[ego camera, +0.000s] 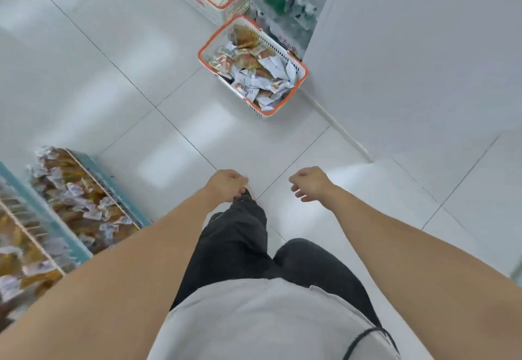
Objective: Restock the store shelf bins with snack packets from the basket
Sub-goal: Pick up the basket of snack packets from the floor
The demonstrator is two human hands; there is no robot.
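Your left hand (226, 183) and right hand (309, 183) hang in front of you over the floor (113, 77), fingers loosely curled and holding nothing. The basket (302, 71) of snack packets (254, 74) sits on the floor well ahead by the wall, and the shelf bins (84, 204) of packets are near on your left.

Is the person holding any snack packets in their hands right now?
No, the left hand and right hand hold nothing; the packets lie in the basket.
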